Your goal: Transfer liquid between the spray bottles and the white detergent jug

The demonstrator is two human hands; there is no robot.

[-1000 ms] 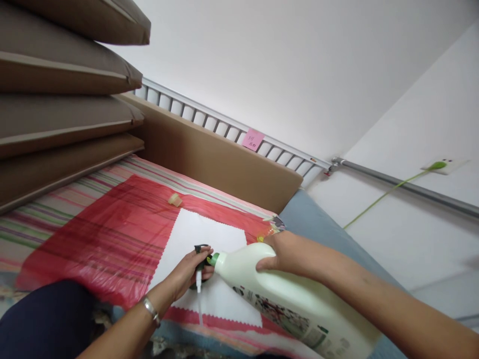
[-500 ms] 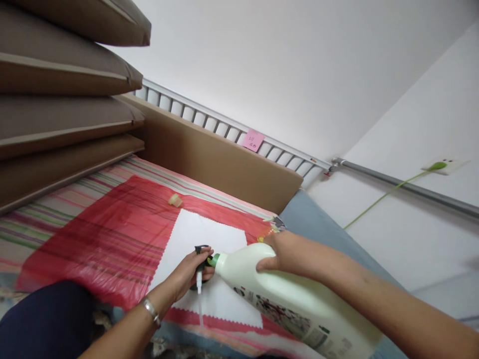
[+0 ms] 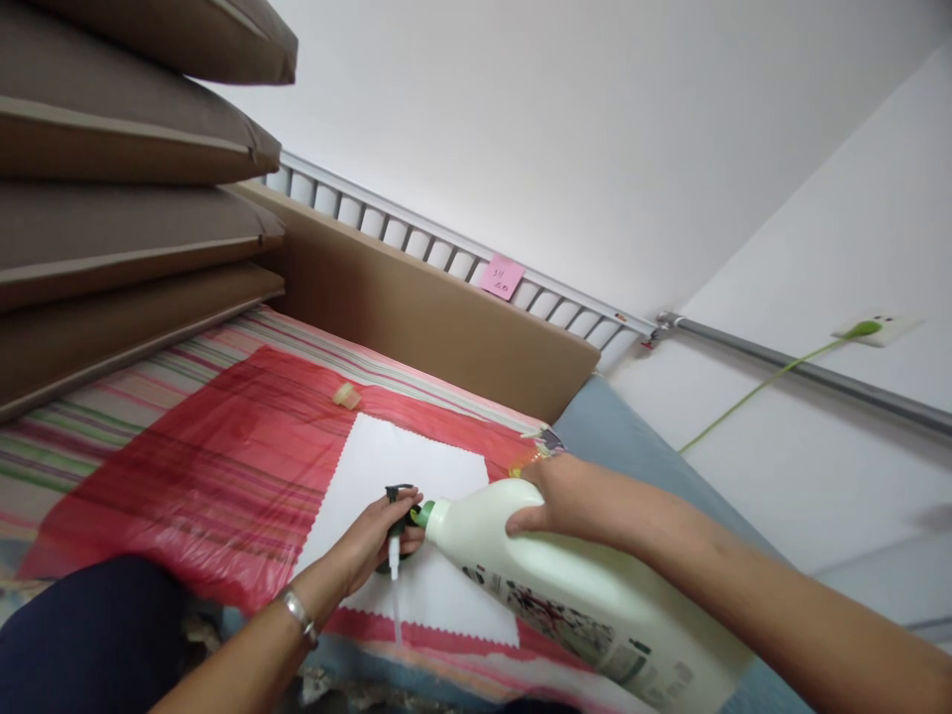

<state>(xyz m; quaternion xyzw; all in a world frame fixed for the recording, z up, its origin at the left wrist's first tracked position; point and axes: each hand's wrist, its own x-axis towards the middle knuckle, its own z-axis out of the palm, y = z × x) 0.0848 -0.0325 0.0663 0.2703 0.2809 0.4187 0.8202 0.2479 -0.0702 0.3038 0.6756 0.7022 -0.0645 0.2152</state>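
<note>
My right hand (image 3: pixel 559 494) is closed on a big pale-green detergent jug (image 3: pixel 513 585), which is tipped on its side with its neck pointing left. The jug's green spout (image 3: pixel 421 515) meets the fingers of my left hand (image 3: pixel 379 531). That hand is closed around a black pump head (image 3: pixel 394 496), whose white collar and clear dip tube (image 3: pixel 397 610) hang downward. Part of a small dark container (image 3: pixel 385 567) shows beneath the left hand; its mouth is hidden by the fingers. Whether liquid is flowing cannot be seen. A white zigzag-edged cloth (image 3: pixel 402 446) lies under both hands.
Red plastic sheeting (image 3: pixel 223 446) covers striped fabric (image 3: pixel 96 426). A small yellowish piece (image 3: pixel 346 396) rests near the cloth's far corner. Stacked brown cushions (image 3: pixel 134 228) rise at left. Behind stand a brown board (image 3: pixel 416 297) and a white radiator (image 3: pixel 372 220) with a pink note (image 3: pixel 502 277).
Both hands keep their holds, and the jug stays tilted at the pump and dark container. The whole view has shifted slightly.
</note>
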